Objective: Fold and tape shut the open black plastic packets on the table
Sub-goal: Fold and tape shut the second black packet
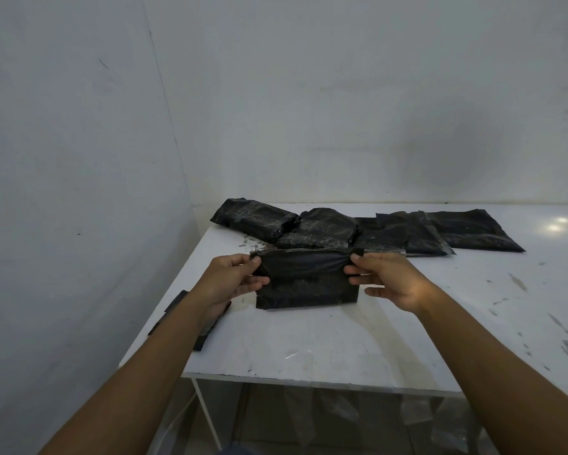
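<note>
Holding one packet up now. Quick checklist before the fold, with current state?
1. Left hand pinches the packet at its upper left corner: ok.
2. Right hand pinches the upper right corner: ok.
3. Packet's lower edge rests on the table: ok.
4. Top already folded over: cannot tell.
5. Tape ready: cannot tell; black strips lie by the left forearm, unclear if tape.
6. Bare table in front of the packet: ok.

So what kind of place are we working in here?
Likely a bare packing or workshop room: a paint-scuffed white table set near a corner of plain white walls, with black plastic packets lined along its far edge.
</note>
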